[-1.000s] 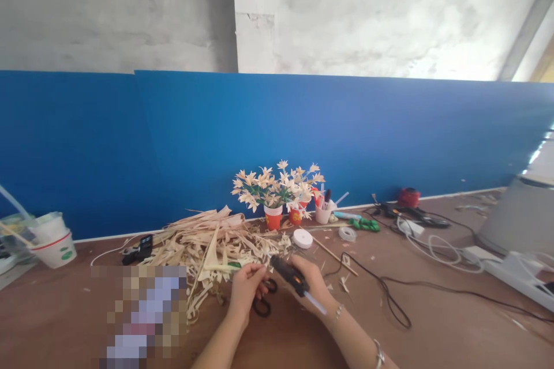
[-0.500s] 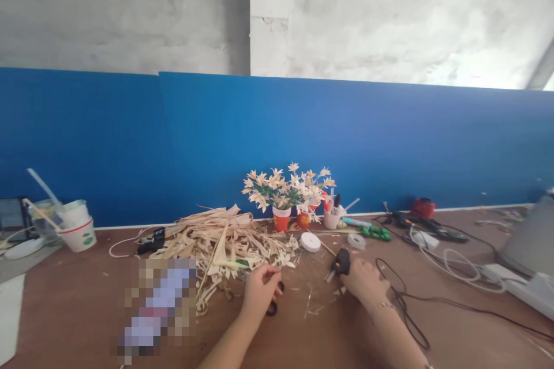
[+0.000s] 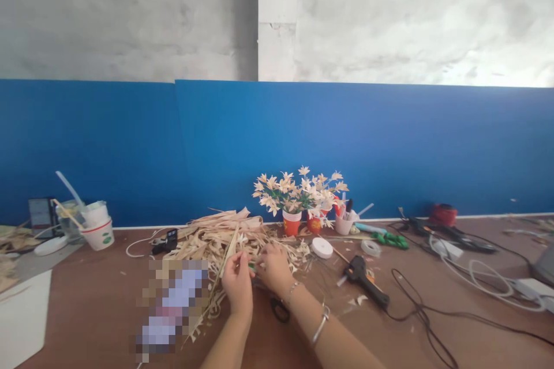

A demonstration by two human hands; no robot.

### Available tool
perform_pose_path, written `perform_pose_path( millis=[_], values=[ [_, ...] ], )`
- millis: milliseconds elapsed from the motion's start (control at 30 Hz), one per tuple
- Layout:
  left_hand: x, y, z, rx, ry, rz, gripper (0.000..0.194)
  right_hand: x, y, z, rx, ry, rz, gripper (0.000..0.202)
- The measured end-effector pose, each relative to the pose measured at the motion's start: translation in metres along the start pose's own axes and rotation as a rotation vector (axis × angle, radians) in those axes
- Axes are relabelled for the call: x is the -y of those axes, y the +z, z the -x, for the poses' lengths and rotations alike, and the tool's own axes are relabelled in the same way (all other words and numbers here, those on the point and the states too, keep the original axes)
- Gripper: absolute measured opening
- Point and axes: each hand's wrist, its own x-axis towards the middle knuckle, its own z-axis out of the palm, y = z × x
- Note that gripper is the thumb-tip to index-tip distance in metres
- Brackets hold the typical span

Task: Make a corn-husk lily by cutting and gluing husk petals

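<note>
My left hand has its fingers closed on a small green piece at the near edge of a heap of pale dried husk strips. Close beside it on the right, my right hand bends its fingers down toward the same spot; its fingertips are too small to read. Black scissor handles lie just below my right wrist. The black and orange glue gun rests on the table, untouched.
Husk flowers stand in red cups at the back. A white tape roll sits before them. Dark cables cross the right side. White cups and a blurred-out rectangular object are on the left.
My right hand has let go of the glue gun and moved left beside my left hand. My left hand has left the scissors and gone to the green piece. The view has shifted slightly left.
</note>
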Motion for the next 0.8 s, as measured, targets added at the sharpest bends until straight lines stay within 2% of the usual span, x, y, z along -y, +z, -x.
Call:
perform_pose_path(
  millis=[100, 167, 233, 300, 400, 500, 600, 700, 800],
  values=[
    [0.003, 0.0, -0.001, 0.007, -0.009, -0.012, 0.031, 0.004, 0.013, -0.005, -0.017, 0.081, 0.026, 0.01],
    [0.004, 0.001, 0.0, 0.022, -0.011, -0.018, 0.03, 0.004, 0.015, -0.007, -0.054, 0.16, -0.162, 0.011],
    [0.004, 0.002, 0.001, 0.026, -0.01, -0.022, 0.03, 0.0, 0.014, -0.009, -0.112, 0.24, -0.456, 0.012],
    [0.003, 0.002, 0.002, 0.026, -0.008, -0.026, 0.03, -0.007, 0.008, -0.011, -0.148, 0.279, -0.69, 0.01],
    [0.005, 0.002, 0.002, 0.042, -0.005, -0.038, 0.03, -0.021, -0.01, -0.009, -0.159, 0.297, -0.891, 0.015],
    [0.009, 0.003, 0.002, 0.082, -0.019, -0.034, 0.032, -0.034, -0.035, 0.0, -0.176, 0.316, -1.07, 0.028],
    [0.009, 0.005, 0.004, 0.131, -0.05, -0.004, 0.034, -0.045, -0.053, 0.015, -0.171, 0.331, -1.247, 0.029],
    [0.004, 0.009, 0.01, 0.204, -0.079, 0.022, 0.032, -0.051, -0.058, 0.03, -0.118, 0.379, -1.411, 0.025],
    [-0.003, 0.015, 0.022, 0.324, -0.134, 0.051, 0.031, -0.053, -0.051, 0.041, -0.153, 0.363, -1.334, 0.024]
  ],
)
